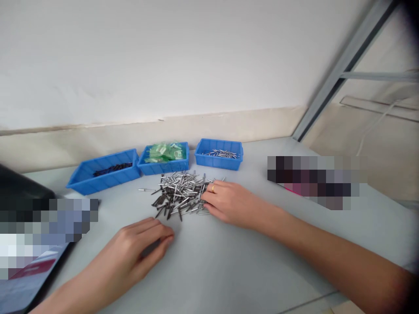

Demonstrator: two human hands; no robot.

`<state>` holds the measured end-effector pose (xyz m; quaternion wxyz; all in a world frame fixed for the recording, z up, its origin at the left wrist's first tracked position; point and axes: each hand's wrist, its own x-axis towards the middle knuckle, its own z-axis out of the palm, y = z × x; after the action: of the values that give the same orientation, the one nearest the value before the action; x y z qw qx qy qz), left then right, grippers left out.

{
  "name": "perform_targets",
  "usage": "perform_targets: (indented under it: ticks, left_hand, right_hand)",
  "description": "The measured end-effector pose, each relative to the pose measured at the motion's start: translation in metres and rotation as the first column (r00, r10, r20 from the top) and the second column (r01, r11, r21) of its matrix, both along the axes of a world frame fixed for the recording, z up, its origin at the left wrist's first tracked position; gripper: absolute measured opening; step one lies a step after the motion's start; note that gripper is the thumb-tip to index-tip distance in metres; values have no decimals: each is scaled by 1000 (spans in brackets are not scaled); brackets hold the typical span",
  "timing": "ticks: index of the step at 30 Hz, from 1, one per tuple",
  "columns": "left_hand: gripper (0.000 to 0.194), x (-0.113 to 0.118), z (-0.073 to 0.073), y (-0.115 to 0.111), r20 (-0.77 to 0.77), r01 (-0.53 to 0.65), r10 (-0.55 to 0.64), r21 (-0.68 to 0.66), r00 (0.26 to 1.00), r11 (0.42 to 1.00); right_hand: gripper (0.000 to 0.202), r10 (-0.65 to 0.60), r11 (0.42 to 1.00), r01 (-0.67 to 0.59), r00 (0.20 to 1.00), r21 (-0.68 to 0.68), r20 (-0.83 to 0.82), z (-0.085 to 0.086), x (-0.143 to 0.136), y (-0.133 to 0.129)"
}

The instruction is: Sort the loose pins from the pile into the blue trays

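A loose pile of silver pop rivets (183, 183) mixed with black screws (160, 200) lies on the grey table. Over the pile's right edge is my right hand (229, 203), a ring on one finger; its fingers are curled down among the pieces and the tips are hidden. In front of the pile, to the left, rests my left hand (140, 244). Its thumb and forefinger press together, and anything between them is too small or hidden to make out.
Behind the pile stand blue bins: one with black screws (113, 169), one with green plastic packets (165, 151) and one with silver rivets (224, 153). Blurred-out items lie at the left and right. A wall (157, 61) closes the back; a metal frame (327, 96) rises at right.
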<state>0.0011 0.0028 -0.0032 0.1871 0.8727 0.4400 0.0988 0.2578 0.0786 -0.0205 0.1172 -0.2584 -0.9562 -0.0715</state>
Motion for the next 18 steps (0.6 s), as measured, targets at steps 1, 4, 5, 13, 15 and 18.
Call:
perform_targets:
  ticks: [1, 4, 5, 13, 15, 18]
  left_hand:
    - [20, 0, 0, 0, 1, 1, -1, 5, 1000, 1000]
    - [20, 1, 1, -1, -1, 5, -5, 16, 1000, 1000]
    - [20, 1, 1, -1, -3, 5, -5, 18, 1000, 1000]
    - [20, 3, 3, -1, -6, 15, -15, 39, 1000, 999]
    - [21, 3, 4, -1, 0, 7, -7, 32, 1000, 999]
    - [22, 3, 4, -2, 1, 1, -1, 26, 1000, 1000]
  right_hand:
    - [20, -1, 1000, 1, 1000, 1, 1, 0, 0, 0]
    - [20, 5, 1000, -5, 1000, 12, 9, 1, -1, 0]
    - [20, 11, 1000, -12, 1000, 19, 12, 1, 0, 0]
    - [20, 34, 998, -35, 999, 45, 22, 0, 2, -1]
    - [21, 35, 998, -36, 999, 45, 21, 0, 1, -1]
    - [21, 39, 998, -40, 999, 47, 21, 1, 1, -1]
